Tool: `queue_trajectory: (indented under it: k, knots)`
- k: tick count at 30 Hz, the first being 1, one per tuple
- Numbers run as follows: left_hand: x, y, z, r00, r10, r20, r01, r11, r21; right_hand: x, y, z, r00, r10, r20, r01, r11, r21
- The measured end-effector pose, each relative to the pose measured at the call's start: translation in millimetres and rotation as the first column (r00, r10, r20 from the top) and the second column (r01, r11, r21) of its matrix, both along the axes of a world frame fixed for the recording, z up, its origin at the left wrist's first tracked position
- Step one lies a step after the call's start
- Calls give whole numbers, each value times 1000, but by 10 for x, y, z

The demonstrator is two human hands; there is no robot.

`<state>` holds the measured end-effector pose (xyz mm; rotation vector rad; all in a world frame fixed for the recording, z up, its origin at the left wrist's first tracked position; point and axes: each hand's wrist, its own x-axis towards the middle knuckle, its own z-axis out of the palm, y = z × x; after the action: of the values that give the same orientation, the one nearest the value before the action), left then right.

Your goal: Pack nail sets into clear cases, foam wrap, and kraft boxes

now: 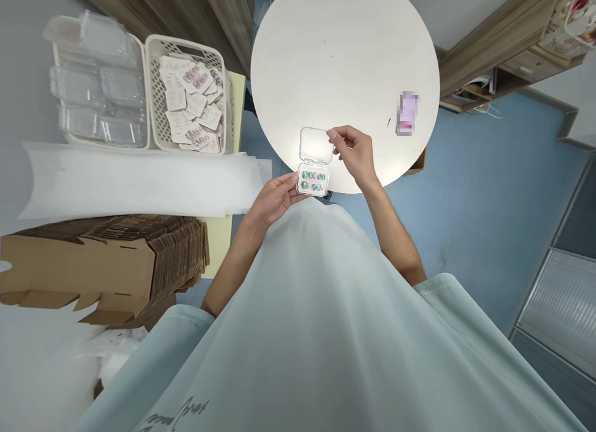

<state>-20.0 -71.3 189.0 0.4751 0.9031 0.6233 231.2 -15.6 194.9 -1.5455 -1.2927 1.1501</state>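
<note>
A small clear plastic case (313, 163) lies opened at the near edge of the round white table, its hinged lid (316, 144) tipped away from me. Inside sits a card of press-on nails (313, 181) in teal and pink, laid out in two rows. My left hand (275, 198) grips the case's left and lower side, fingers partly beneath it. With thumb and fingertips pinched, my right hand (354, 151) holds the upper right corner of the lid.
At left stand a basket of nail cards (153, 97) and a basket of clear cases (123, 87). White sheets (139, 180) and folded cardboard boxes (84, 264) lie nearer. A blurred purple item (407, 113) rests on the round table (344, 59). Wooden shelving (503, 47) is at right.
</note>
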Motion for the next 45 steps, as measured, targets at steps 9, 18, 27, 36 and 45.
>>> queue_trajectory:
  k: [9,18,27,36,45]
  knots:
    - [32,165,56,994,91,-55,-93,995,-26,-54,-455,322,984,125,128,-144,978,149]
    - [66,338,164,997,68,-28,-68,997,-25,-56,-725,112,957,199,211,-242,949,201]
    - [64,406,166,997,51,-64,-51,999,9,-95,-680,180,956,191,223,-212,974,75]
    - [37,429,160,997,31,-67,-27,997,66,-157,-642,252,988,-14,156,17,1000,-20]
    - [35,427,171,998,25,-52,-21,997,80,-247,-522,291,973,-25,-229,-67,920,-385]
